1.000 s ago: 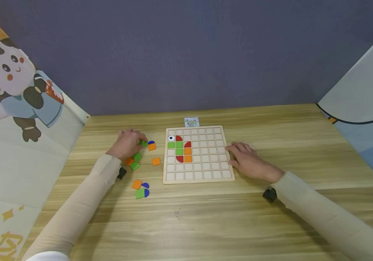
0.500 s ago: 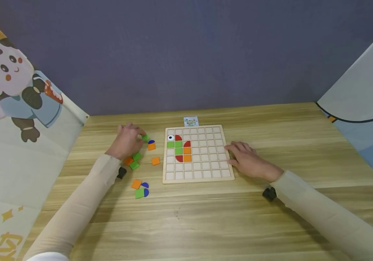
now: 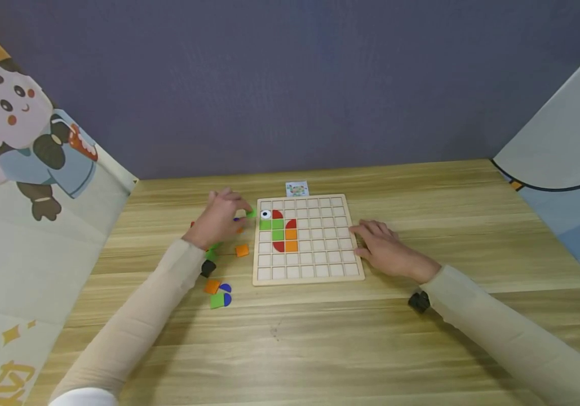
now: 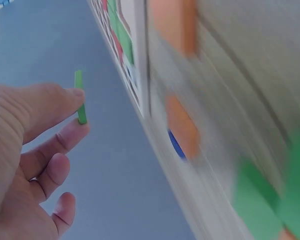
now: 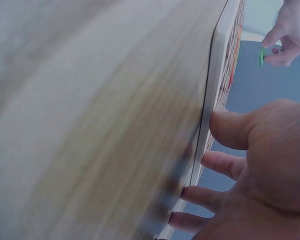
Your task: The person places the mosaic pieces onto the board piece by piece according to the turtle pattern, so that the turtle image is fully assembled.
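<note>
1. Green square tile (image 3: 251,213) is pinched in the left hand (image 3: 221,221), just off the grid board's (image 3: 307,279) left edge.
2. Eight cells are filled; most are bare, and loose tiles (image 3: 218,294) wait on the bench (image 3: 320,338).
3. Right hand (image 3: 383,248) rests flat, fingers straight, on the board's right rim.
4. No writing is legible; the small card (image 3: 297,188) is too small to read.

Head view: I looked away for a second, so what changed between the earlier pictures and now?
The left hand, pinching a flat green square tile, lifted it from the loose tiles and carried it right, toward the wooden grid board. The right hand stayed resting at the board's right edge; the tiles already on the board are unchanged.
</note>
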Available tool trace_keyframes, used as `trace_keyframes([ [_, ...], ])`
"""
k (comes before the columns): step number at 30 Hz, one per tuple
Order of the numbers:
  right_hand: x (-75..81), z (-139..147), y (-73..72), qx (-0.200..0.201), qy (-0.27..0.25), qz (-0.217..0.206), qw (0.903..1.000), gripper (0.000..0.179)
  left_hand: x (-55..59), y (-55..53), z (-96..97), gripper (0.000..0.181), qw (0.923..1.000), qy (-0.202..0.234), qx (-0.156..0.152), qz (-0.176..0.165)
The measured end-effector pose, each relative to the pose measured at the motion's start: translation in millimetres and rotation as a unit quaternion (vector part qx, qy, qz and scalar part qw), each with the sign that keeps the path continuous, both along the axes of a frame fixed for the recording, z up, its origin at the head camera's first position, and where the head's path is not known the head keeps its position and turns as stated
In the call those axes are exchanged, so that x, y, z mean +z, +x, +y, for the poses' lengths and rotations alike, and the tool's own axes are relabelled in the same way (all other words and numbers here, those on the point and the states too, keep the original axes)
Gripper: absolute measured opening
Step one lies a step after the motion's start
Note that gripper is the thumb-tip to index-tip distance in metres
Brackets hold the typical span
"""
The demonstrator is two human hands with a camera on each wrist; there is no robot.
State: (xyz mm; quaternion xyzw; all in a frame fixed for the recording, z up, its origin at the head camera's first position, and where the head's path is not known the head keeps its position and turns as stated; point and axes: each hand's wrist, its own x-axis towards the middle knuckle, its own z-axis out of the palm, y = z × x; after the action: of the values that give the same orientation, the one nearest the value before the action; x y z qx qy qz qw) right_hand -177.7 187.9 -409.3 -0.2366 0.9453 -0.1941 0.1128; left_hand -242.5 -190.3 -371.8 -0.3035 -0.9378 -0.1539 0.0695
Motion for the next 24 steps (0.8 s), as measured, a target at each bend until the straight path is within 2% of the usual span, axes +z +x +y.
trace_keyframes([
  [7, 0.6, 0.7, 0.3, 0.002, 0.001, 0.001, 1.0000, 0.050, -0.3, 1.4, 38.2, 0.019, 0.9989, -0.015, -0.041, -0.013],
  [12, -0.4, 0.6, -0.5, 0.003, 0.005, 0.004, 1.0000, 0.050, -2.9, -0.8, 58.7, 0.016, 0.9971, -0.023, -0.070, -0.018],
  [21, -1.8, 0.9, -1.1, 0.006, 0.007, 0.013, 0.9999, 0.050, -10.3, -8.5, 89.0, 0.013, 0.9940, -0.055, -0.089, -0.030],
  [24, -2.2, 0.8, -1.2, 0.006, 0.008, 0.013, 0.9999, 0.050, -12.5, -10.8, 96.2, 0.013, 0.9937, -0.059, -0.087, -0.039],
])
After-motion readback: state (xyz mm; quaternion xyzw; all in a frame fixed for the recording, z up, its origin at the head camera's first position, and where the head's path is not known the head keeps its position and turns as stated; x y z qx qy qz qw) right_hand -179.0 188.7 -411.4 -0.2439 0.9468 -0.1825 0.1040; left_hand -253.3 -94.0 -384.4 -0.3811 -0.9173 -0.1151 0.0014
